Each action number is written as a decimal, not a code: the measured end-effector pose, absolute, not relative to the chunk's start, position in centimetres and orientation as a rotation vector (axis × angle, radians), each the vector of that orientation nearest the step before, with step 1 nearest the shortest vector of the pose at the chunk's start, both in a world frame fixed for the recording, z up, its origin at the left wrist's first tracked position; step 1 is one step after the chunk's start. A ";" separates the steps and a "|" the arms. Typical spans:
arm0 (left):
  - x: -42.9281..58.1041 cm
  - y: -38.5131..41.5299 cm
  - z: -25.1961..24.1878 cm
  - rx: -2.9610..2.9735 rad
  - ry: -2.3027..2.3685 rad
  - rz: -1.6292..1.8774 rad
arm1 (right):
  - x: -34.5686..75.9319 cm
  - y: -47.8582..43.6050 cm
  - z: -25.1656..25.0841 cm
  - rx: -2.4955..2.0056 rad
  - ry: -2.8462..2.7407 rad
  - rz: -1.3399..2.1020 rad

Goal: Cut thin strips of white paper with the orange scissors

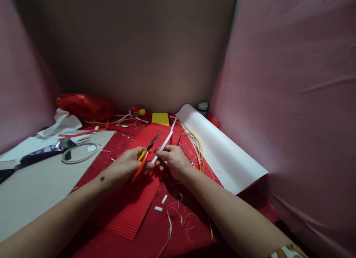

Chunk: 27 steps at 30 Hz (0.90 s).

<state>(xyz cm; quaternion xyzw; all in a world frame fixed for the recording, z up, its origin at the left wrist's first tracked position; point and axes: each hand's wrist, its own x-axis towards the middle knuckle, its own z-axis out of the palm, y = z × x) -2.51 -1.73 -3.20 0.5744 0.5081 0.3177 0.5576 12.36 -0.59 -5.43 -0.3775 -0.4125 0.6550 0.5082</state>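
Observation:
My left hand (136,162) is closed around scissors (142,162) with orange and yellow handles, their dark blades pointing up and away. Between the fingers of my right hand (174,159) is a narrow white paper strip (166,140), which stretches up toward the back of the table. The strip's lower end reaches down by my left fingertips; whether they also pinch it I cannot tell. Beneath both hands lies a sheet of red corrugated paper (139,198). Two short white paper pieces (158,208) rest on the red cloth near its right edge.
On the left, a grey board (36,191) carries a dark tube (47,151) and a coiled light cord (79,153). A rolled white sheet (222,150) lies at right. Behind are a red plastic bag (85,106), yellow paper (160,119) and a small lidded jar (203,108). Thread scraps litter the cloth.

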 end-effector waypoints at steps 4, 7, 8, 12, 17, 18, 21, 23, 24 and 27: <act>-2.4 -2.1 -2.8 1.295 1.170 0.758 | 12.7 -0.7 -5.1 -0.843 -0.982 1.599; -2.4 -2.4 -2.4 1.323 1.158 0.775 | 13.0 -0.9 -4.9 -0.804 -0.976 1.589; -2.4 -2.4 -2.3 1.339 1.161 0.780 | 13.0 -0.9 -4.8 -0.789 -0.973 1.590; -2.5 -2.4 -2.2 1.357 1.162 0.789 | 13.2 -1.0 -4.7 -0.788 -0.989 1.604; -2.5 -2.5 -1.7 1.353 1.207 0.761 | 13.3 -0.8 -4.9 -0.811 -0.981 1.577; -2.6 -2.5 -1.7 1.357 1.211 0.765 | 13.4 -0.7 -5.0 -0.816 -0.977 1.569; -2.8 -2.4 -1.6 1.380 1.233 0.790 | 13.4 -0.6 -5.1 -0.817 -0.979 1.550; -2.9 -2.3 -1.6 1.384 1.234 0.794 | 13.4 -0.6 -5.1 -0.806 -0.983 1.548; -2.9 -2.3 -1.6 1.383 1.237 0.790 | 13.4 -0.6 -5.1 -0.802 -0.983 1.550; -2.9 -2.3 -1.5 1.403 1.291 0.773 | 13.3 -0.7 -5.0 -0.803 -0.977 1.556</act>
